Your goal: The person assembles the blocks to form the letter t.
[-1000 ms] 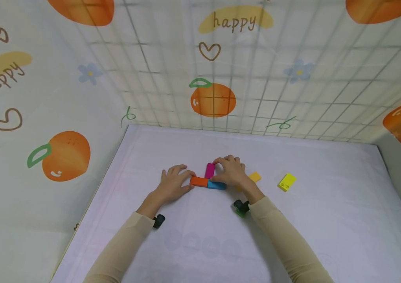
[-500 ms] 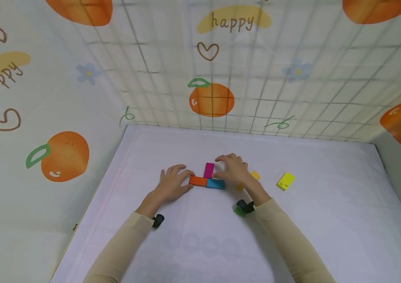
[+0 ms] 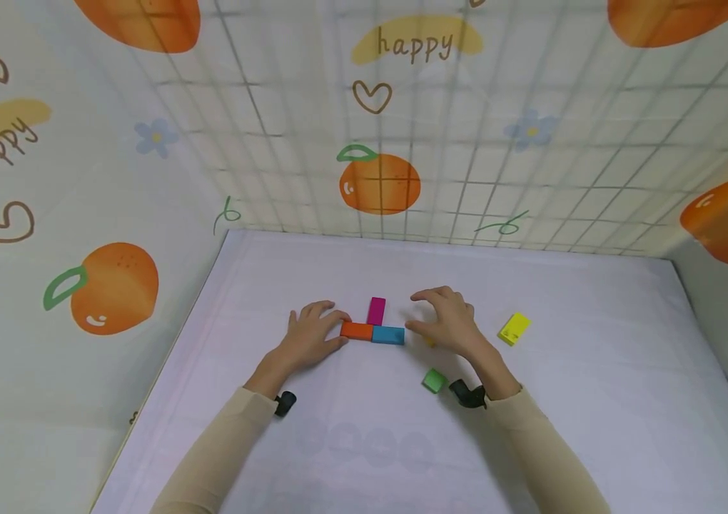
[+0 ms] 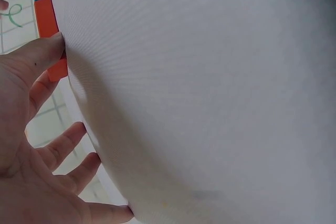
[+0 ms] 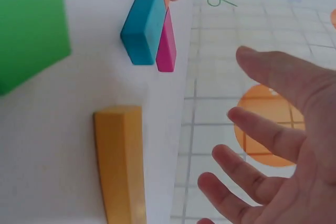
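A pale wall cloth [image 3: 293, 193] with big oranges on it hangs behind a white table [image 3: 351, 464]. The left hand [image 3: 307, 337] pinches the left end of an orange block between thumb and finger, and its other fingers are spread out. The right hand [image 3: 450, 323] has its thumb and fingers wide apart and holds nothing. It is to the right of a blue block, not touching it.

The orange block [image 3: 357, 331] and the blue block [image 3: 388, 335] lie end to end near the middle of the table. Both are long, smooth and bright, with flat sides. Their long sides run left to right, in one line. The pink block [image 3: 376, 311] is long too, but it points away from the person, tipping a little to the right, with its near end where the other two meet.

A long, dark yellow block [image 5: 122, 166] is mostly hidden under the right hand, but the right wrist view shows its smooth sides. Farther right, a bright yellow block [image 3: 514, 329] lies slanted, its far end to the right. A short green block [image 3: 433, 381] sits near the right wrist.
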A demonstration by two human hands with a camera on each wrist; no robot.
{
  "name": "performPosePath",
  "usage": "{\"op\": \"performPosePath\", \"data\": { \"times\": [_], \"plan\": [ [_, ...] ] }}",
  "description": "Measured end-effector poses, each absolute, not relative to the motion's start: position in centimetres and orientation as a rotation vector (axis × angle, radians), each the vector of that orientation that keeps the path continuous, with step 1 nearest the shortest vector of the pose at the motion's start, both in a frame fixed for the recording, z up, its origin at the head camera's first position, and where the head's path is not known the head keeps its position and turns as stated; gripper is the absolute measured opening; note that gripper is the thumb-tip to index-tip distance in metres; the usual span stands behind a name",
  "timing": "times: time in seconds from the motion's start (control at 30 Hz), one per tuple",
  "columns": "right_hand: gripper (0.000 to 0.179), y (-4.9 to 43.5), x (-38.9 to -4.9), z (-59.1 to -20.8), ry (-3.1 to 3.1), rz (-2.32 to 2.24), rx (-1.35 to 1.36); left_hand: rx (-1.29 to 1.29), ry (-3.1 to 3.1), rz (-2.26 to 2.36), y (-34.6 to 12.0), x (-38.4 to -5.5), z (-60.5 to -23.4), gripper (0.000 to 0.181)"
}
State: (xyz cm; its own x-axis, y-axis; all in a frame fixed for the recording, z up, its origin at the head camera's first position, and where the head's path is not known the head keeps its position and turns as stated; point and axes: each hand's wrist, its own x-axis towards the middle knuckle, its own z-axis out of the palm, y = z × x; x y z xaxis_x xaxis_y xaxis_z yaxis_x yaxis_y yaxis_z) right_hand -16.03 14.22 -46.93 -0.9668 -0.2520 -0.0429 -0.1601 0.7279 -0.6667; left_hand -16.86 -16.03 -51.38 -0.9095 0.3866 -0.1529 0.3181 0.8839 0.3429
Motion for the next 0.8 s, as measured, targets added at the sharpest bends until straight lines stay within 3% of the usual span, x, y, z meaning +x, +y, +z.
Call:
{"op": "performPosePath", "data": {
  "times": [0.4, 0.8],
  "plan": [
    [0.057, 16.6, -13.3, -47.9, 2.909, -1.106, -0.225, 0.55, 2.843, 0.473, -15.9, -16.8, -51.3, 0.04],
    [0.091, 18.4, -11.8, -49.0, 2.904, -1.013, 0.067, 0.544, 2.825, 0.485, -15.9, -16.8, -51.1, 0.039]
  ]
}}
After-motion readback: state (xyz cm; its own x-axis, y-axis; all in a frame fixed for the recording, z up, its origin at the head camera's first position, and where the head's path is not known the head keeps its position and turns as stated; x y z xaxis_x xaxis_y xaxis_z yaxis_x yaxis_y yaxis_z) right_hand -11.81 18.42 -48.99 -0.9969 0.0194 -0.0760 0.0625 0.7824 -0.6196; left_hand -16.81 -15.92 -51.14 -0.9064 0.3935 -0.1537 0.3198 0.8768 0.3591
